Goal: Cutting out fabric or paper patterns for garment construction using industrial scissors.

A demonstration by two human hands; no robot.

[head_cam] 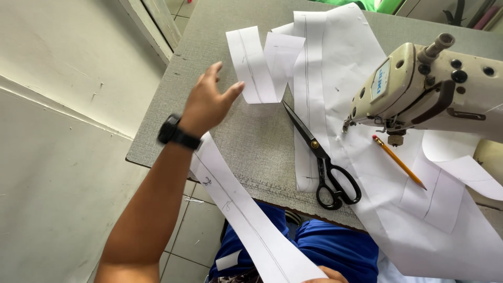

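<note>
The left hand (208, 102) is raised above the left part of the table (173, 99), with the fingers spread apart and holding nothing. A black watch (177, 134) sits on its wrist. Just under the wrist passes a long paper strip (246, 220) with a pencil line along its length. This strip runs from the near edge of the table down toward the lap. At the bottom edge of the view a small part of the right hand (326, 275) shows at the lower end of the strip, touching it; I cannot tell if the fingers are closed on the paper, because most of the hand is cut off.

Just to the right of the left fingertips lies a shorter paper piece (250, 65) on the table, also marked with a line, and it partly overlaps other paper pieces (335, 57) farther right. Black scissors (322, 157) lie closed on the table, points toward the far side, handles near the near edge, partly on the paper. On the right stands a cream sewing machine (435, 89). Below its head an orange pencil (399, 162) lies on a big white sheet (419, 230). Blue trousers (335, 251) are visible under the near edge of the table.
</note>
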